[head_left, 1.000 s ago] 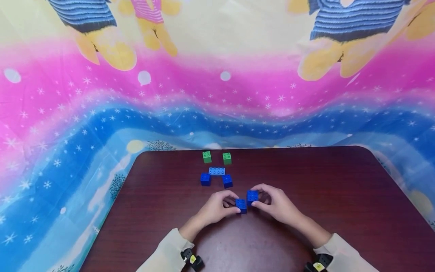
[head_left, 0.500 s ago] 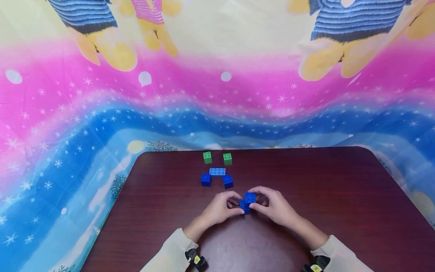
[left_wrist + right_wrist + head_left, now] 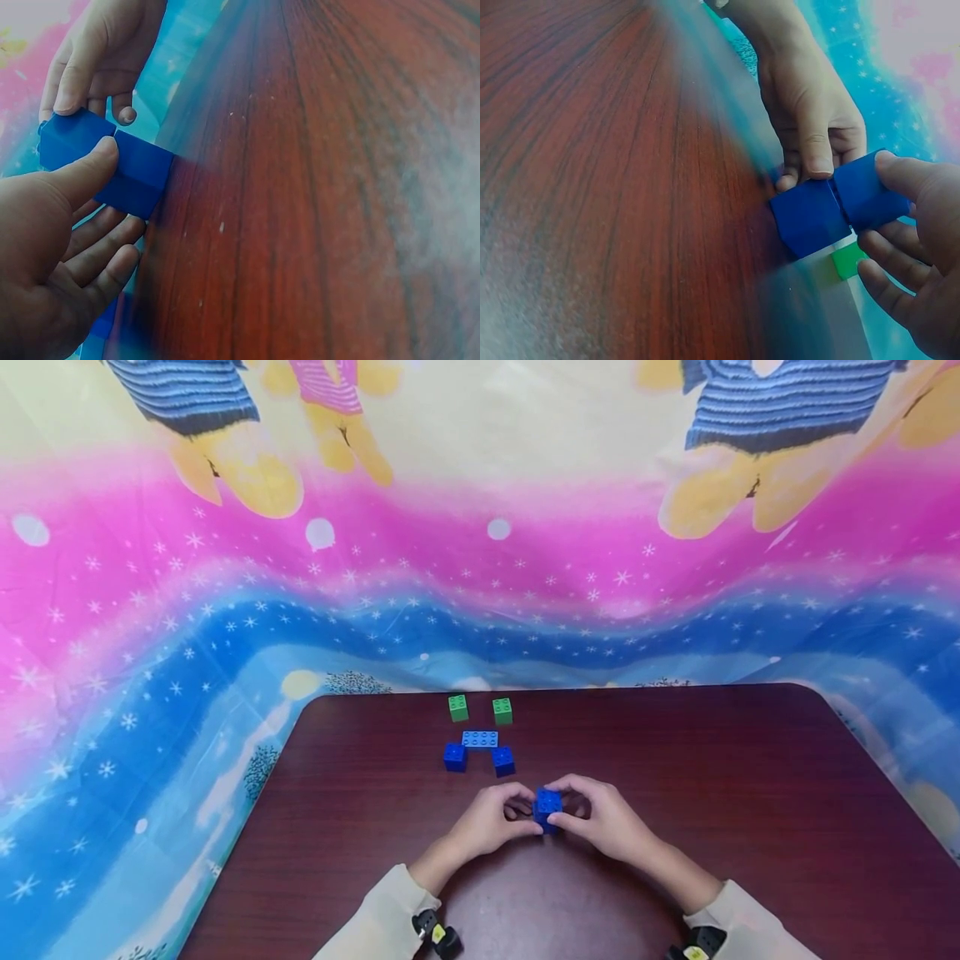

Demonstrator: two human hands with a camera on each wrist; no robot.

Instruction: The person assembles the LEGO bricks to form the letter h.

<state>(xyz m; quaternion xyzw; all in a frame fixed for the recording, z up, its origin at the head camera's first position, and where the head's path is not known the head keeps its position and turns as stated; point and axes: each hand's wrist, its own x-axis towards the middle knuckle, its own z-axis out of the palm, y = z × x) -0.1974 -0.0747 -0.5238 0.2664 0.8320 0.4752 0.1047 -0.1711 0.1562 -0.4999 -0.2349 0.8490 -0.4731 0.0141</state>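
Two dark blue toy bricks stand one on top of the other over the middle of the table. My left hand [image 3: 483,818] pinches the lower brick [image 3: 142,174] between thumb and fingers from the left. From the right, my right hand [image 3: 611,818] pinches the upper brick [image 3: 548,800] the same way. A thin seam shows between the two bricks in the right wrist view, where the upper brick [image 3: 871,191] sits on the lower brick [image 3: 810,217]. Studs show on the upper brick's top in the head view.
Beyond my hands lie two more dark blue bricks [image 3: 455,757], a longer light blue brick [image 3: 480,739] and two green bricks [image 3: 502,711]. They sit on the dark red-brown table [image 3: 675,743]. A printed cloth [image 3: 480,577] hangs behind the table's far edge.
The two held bricks were side by side, apart. My right hand has moved its brick left and over the left hand's brick, and now they are stacked. The other bricks stay put.
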